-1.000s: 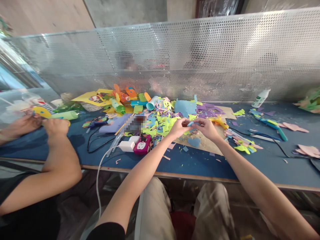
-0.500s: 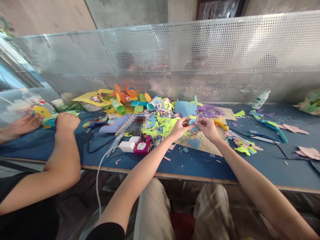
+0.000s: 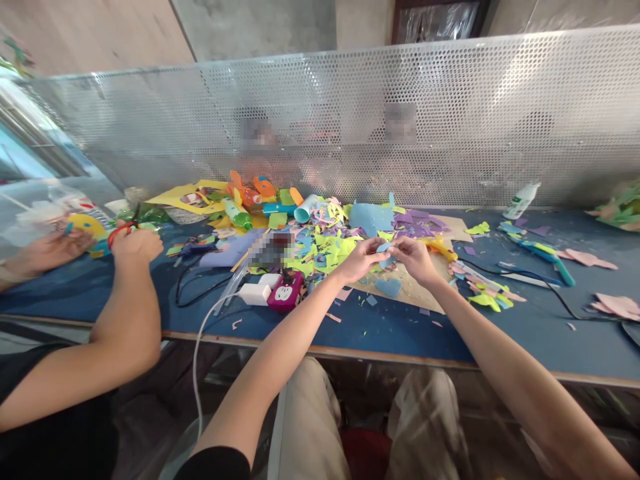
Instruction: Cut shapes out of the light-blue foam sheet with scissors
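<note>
Between my fingertips is a small piece of light blue paper [image 3: 384, 247]. My left hand [image 3: 361, 259] pinches it from the left, and my right hand [image 3: 413, 257] grips its right side. Fingers partly cover the piece, so its full outline cannot be made out. Just below my hands, a blue paper heart [image 3: 388, 287] lies on a brown sheet [image 3: 415, 293]. Bright yellow-green paper scraps [image 3: 330, 255] are heaped left of my hands. A yellow tool, perhaps a glue gun [image 3: 441, 249], rests right of my right hand.
At left a co-worker's hand [image 3: 135, 245] holds red-handled scissors [image 3: 121, 230]; their other hand [image 3: 70, 244] holds coloured paper. A magenta power adapter [image 3: 285, 292] with white plugs sits by my left forearm. A white bottle [image 3: 522, 200] stands back right, before a perforated metal screen [image 3: 320, 100].
The blue paper between my fingers has been turned and now shows more edge-on. The co-worker's scissors have come into view, pointing up. My arms have barely moved.
</note>
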The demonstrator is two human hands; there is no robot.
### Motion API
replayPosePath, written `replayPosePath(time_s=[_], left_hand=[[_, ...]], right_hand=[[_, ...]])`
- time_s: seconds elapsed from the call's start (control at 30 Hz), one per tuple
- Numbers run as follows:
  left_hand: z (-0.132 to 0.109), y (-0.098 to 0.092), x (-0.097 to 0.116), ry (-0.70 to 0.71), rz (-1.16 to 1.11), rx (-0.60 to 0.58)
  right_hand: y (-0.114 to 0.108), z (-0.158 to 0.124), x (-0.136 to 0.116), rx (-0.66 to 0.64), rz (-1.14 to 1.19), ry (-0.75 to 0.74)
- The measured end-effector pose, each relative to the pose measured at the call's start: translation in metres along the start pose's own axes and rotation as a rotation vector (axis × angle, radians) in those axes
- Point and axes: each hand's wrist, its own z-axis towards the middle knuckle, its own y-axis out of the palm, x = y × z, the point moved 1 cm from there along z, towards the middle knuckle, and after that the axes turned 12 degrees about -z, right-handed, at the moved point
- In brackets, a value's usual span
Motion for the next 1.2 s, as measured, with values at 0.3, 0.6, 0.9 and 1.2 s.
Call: replayPosePath(time_s=[0.3,0.6,0.9,1.2], left_hand=[[0.002,-0.001,0.000,0.135,0.208,0.077],[0.002,-0.003,-0.001,0.172,0.247,0.089],[0.003,-0.007,0.001,0.206,0.384,0.107],[0.001,-0.011,0.006,0.268,0.741,0.130]], right_hand=[[0.000,0.001,0.002,0.001,0.118,0.039],[0.000,-0.001,-0.003,-0.058,0.206,0.057],[-0.001,0.000,0.000,-0.066,0.210,0.059],[-0.002,0.000,0.004,0.043,0.078,0.019]])
